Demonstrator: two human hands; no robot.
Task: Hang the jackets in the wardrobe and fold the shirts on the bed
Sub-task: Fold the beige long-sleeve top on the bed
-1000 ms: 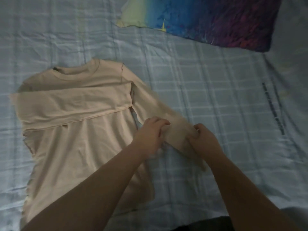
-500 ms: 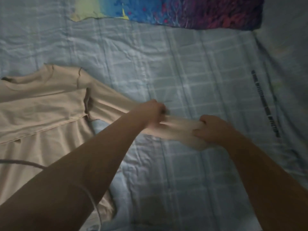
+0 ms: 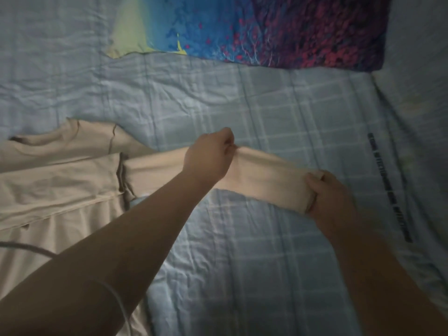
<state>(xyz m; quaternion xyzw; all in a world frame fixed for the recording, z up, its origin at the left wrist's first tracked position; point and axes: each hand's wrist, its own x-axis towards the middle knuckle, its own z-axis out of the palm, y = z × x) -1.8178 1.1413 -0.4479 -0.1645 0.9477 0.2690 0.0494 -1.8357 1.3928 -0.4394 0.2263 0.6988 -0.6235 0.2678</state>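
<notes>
**Two hands stretching a beige sleeve over the bed**

Both hands are holding one long sleeve [image 3: 264, 175] of a beige shirt [image 3: 60, 180], pulling it out to the right above the checked blue bedsheet [image 3: 254, 251]. The left hand [image 3: 208, 158] is gripping the sleeve partway along, its fingers curled over the upper edge and pinching the cloth against the thumb. The right hand [image 3: 332, 192] is clutching the cuff end, thumb on top and fingers wrapped underneath, so the fabric is bunching at the cuff. Between the two hands the sleeve is running fairly taut and appears slightly raised off the sheet.

The shirt's body is lying flat at the left side of the bed, neckline toward the top of the view, with its other sleeve folded across the chest. The left forearm is crossing over the lower part of the shirt.

A thin grey cable [image 3: 29, 248] is trailing over the shirt's hem and the left forearm. A bright pillow [image 3: 278, 30], yellow through blue to purple, is lying at the far edge of the bed, well apart from the shirt.
</notes>
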